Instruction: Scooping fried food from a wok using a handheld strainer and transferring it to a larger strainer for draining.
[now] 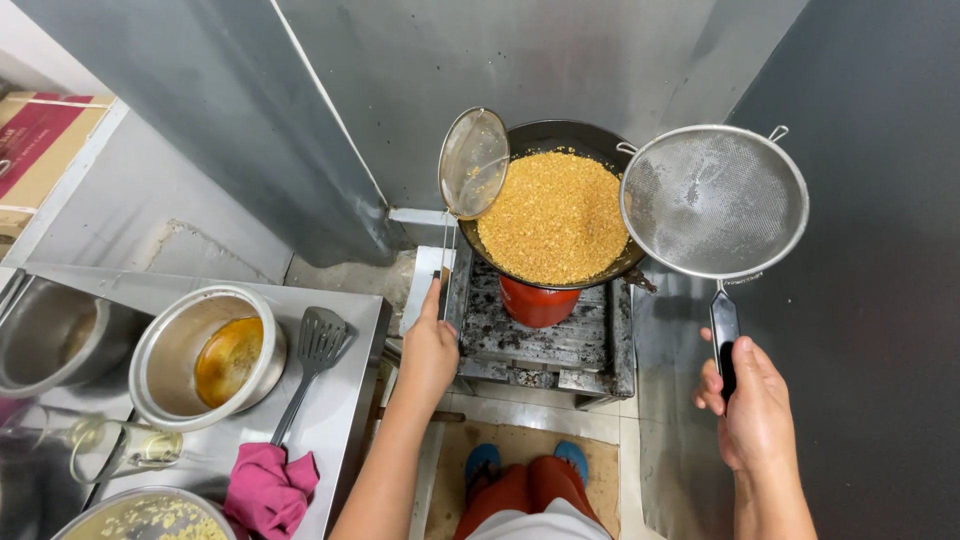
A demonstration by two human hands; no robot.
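A: What's at the far left?

B: A cardboard box (45, 135) with a dark red panel, up in the corner. On the tabletop (340, 400) sit a steel bowl (200, 355) of amber oil, a spatula (312, 365) and a pink cloth (268, 488).

A: And the hands?

B: The left hand (430, 350) is closed on the small skimmer (473, 163), tilted over the pan (555, 215) of golden fried bits on the burner. The right hand (750, 405) grips the big strainer (714, 200) just beside the pan. It looks like scooping time; the strainer would need to stay close and level.

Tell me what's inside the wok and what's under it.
The wok is filled with golden fried bits; they hide its bottom. Under it shows a red burner part on a sooty stove. Any flame is hidden.
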